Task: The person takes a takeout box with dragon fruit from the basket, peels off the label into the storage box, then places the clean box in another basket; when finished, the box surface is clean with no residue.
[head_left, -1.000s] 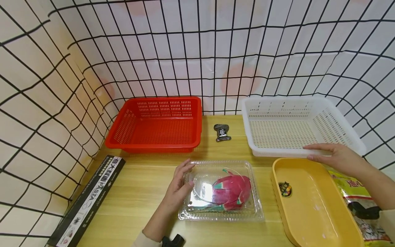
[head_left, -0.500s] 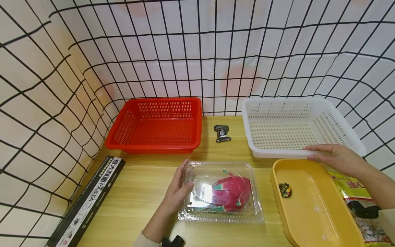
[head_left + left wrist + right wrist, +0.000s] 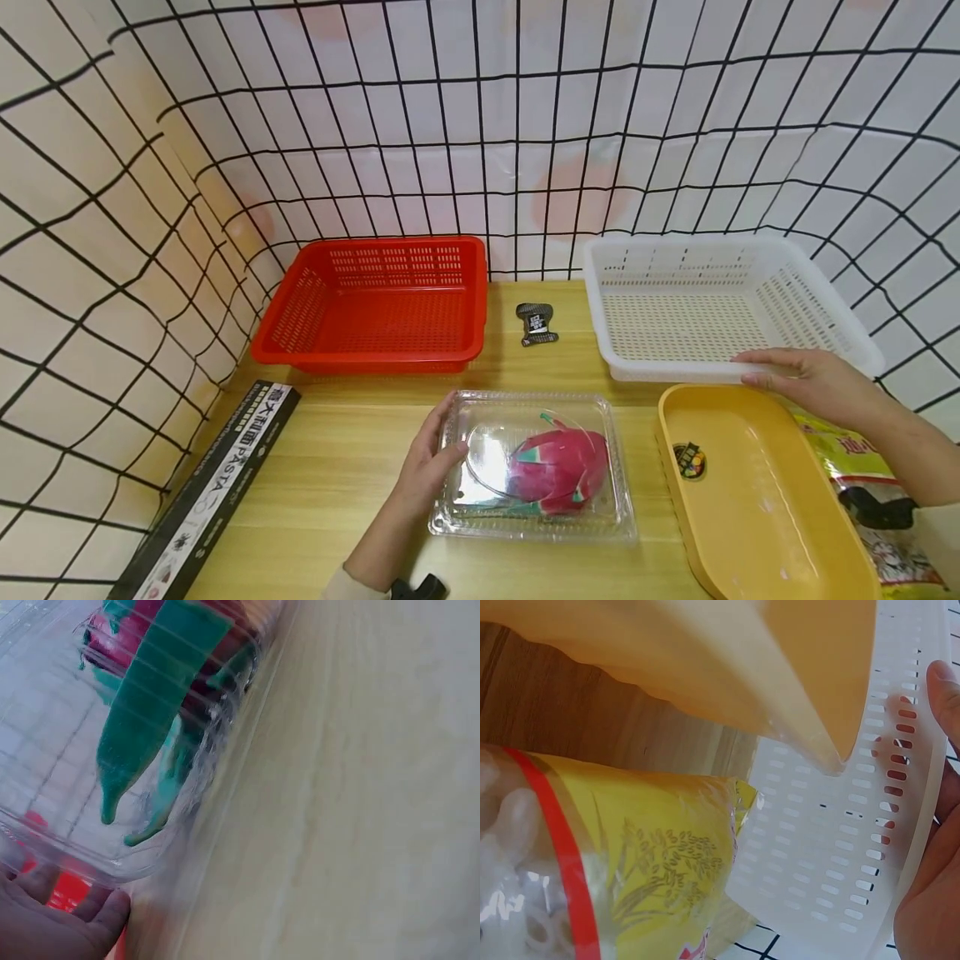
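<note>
A clear plastic clamshell box rests on the wooden table in front of me, with a pink and green dragon fruit visible through its lid. My left hand touches the box's left side, fingers laid along the edge and thumb at the lid's rim. From the left wrist view, fingertips lie by a corner of the box. Over at the right, my right hand grips the front rim of a white slotted basket. Its fingers show through the slots in the right wrist view, with the thumb on the near side.
A red basket stands at the back left. Between the baskets lies a small dark packet. A yellow tray sits at right, beside a yellow food bag. A black pasta box lies left. Wire grid encloses the back and sides.
My left fingers have drawn back from over the box's corner and straightened along its side. The right hand stays on the white basket's rim. The head view has shifted slightly.
</note>
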`<action>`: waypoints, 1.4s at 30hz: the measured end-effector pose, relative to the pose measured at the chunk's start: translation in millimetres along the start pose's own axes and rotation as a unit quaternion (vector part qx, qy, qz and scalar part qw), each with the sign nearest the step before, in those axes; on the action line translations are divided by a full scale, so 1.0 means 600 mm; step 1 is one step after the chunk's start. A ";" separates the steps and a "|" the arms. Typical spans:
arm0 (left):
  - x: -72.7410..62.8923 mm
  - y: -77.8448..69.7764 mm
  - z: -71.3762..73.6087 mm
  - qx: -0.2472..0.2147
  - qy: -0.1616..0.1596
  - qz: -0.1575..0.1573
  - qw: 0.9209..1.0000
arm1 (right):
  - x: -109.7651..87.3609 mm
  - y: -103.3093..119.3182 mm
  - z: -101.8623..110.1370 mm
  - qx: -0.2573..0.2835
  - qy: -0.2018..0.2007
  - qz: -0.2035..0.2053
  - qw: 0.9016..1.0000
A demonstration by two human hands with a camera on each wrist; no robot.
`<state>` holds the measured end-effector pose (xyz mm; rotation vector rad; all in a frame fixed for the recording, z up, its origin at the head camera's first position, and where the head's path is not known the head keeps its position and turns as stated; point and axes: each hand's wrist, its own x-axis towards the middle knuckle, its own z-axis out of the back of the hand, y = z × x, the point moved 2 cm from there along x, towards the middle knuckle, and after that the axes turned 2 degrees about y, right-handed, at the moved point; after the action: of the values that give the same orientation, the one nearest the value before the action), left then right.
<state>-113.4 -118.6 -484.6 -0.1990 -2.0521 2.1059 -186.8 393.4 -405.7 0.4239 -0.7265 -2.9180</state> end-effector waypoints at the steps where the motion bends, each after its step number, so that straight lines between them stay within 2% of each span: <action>1: 0.000 -0.002 -0.001 -0.007 -0.002 -0.001 1.000 | 0.000 0.001 0.000 -0.001 -0.002 0.001 1.000; 7: -0.001 -0.020 -0.004 -0.039 -0.001 -0.004 0.999 | 0.002 0.000 0.000 -0.008 -0.002 0.002 1.000; 12: 0.000 -0.044 -0.007 -0.029 -0.006 -0.011 0.999 | 0.002 -0.001 -0.003 -0.011 0.001 0.003 1.000; 16: 0.002 -0.069 -0.006 -0.017 -0.023 -0.014 0.999 | 0.001 0.000 -0.005 -0.010 0.000 0.006 1.000; 24: 0.004 -0.108 0.009 0.002 -0.037 -0.043 0.998 | 0.001 -0.001 -0.005 -0.009 -0.003 0.011 1.000; 27: 0.006 -0.118 0.012 0.000 -0.049 -0.039 0.998 | 0.001 -0.001 -0.003 -0.010 -0.002 0.012 1.000; 32: 0.012 -0.129 0.013 -0.042 -0.082 -0.005 0.996 | 0.000 -0.001 -0.002 -0.004 0.000 0.014 1.000; 36: 0.021 -0.141 0.008 -0.092 -0.109 0.015 0.990 | 0.000 -0.001 -0.002 -0.003 -0.001 0.014 1.000; 42: 0.049 -0.162 -0.012 -0.125 -0.147 0.013 0.981 | 0.001 -0.001 -0.004 -0.003 -0.001 0.008 1.000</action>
<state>-135.9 -103.0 -386.3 0.0574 -2.4970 1.9843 -186.8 392.7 -408.0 0.4134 -0.7166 -2.9055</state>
